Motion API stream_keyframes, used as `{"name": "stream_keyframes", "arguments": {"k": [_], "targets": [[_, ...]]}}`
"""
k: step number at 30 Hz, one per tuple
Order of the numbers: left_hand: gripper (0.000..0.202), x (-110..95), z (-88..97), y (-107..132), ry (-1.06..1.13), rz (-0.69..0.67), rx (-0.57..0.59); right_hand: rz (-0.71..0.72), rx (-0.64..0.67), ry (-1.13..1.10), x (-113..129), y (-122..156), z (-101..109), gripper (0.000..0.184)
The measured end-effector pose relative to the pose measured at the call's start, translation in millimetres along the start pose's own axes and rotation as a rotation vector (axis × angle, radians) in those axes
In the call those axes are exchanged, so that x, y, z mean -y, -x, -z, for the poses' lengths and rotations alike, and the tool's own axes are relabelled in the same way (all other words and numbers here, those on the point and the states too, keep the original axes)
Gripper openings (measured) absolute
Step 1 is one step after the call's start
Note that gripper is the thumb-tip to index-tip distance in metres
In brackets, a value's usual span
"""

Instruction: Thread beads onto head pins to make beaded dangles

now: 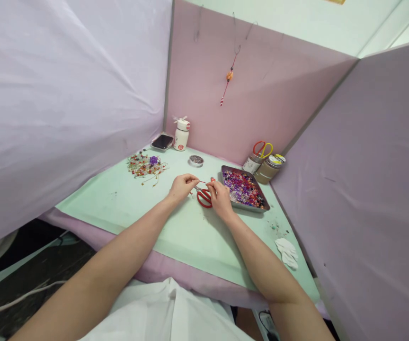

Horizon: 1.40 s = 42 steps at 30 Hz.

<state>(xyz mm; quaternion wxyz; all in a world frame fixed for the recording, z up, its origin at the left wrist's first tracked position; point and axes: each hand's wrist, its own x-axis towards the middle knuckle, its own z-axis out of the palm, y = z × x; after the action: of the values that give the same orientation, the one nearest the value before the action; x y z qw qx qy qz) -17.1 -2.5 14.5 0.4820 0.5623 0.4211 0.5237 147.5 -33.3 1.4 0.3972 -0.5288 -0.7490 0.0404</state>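
A thin red cord [202, 182] runs between my two hands above the table. My left hand [183, 186] pinches one end of it. My right hand [220, 195] pinches the other end, close to the left side of the bead tray. Red-handled scissors [204, 199] lie on the table just under the hands, partly covered by the right one. The metal tray [253, 208] holds many purple, red and clear beads [242, 187]. Whatever small part may sit inside the fingertips is hidden.
Beaded strings [145, 166] lie in a pile at the left. Behind stand a small round dish [196, 161], a white bottle [181, 135], a phone [162, 141] and jars [270, 169]. A beaded cord [229, 76] hangs on the back wall. A white cloth [287, 253] lies right.
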Motion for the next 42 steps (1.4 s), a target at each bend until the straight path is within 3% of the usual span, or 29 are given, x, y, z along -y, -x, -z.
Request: {"name": "stream_keyframes", "arguments": {"k": [4, 8, 11, 22, 29, 36, 42], "targets": [[0.019, -3, 4.5, -2, -0.079, -0.044, -0.159, 0.031, 0.134, 0.102, 3, 6, -10, 0.019], [0.022, -2, 4.2, -2, -0.095, -0.059, -0.181, 0.032, 0.227, 0.239, 8, 10, -22, 0.031], [0.023, -1, 3.7, -3, -0.115, -0.084, -0.184, 0.002, 0.232, 0.269, 9, 10, -28, 0.022], [0.024, -1, 4.4, -3, -0.105, -0.094, -0.184, 0.093, 0.012, 0.216, 2, 6, -19, 0.012], [0.021, 0, 2.5, 2, -0.303, -0.208, -0.136, 0.087, -0.086, 0.188, -5, 3, -13, 0.013], [0.014, 1, -5.8, 12, -0.528, -0.428, -0.034, 0.055, -0.11, 0.215, -7, 2, -11, 0.011], [0.012, 4, -7.3, 13, -0.623, -0.514, -0.021, 0.056, -0.127, 0.262, -4, 2, -8, 0.013]]}}
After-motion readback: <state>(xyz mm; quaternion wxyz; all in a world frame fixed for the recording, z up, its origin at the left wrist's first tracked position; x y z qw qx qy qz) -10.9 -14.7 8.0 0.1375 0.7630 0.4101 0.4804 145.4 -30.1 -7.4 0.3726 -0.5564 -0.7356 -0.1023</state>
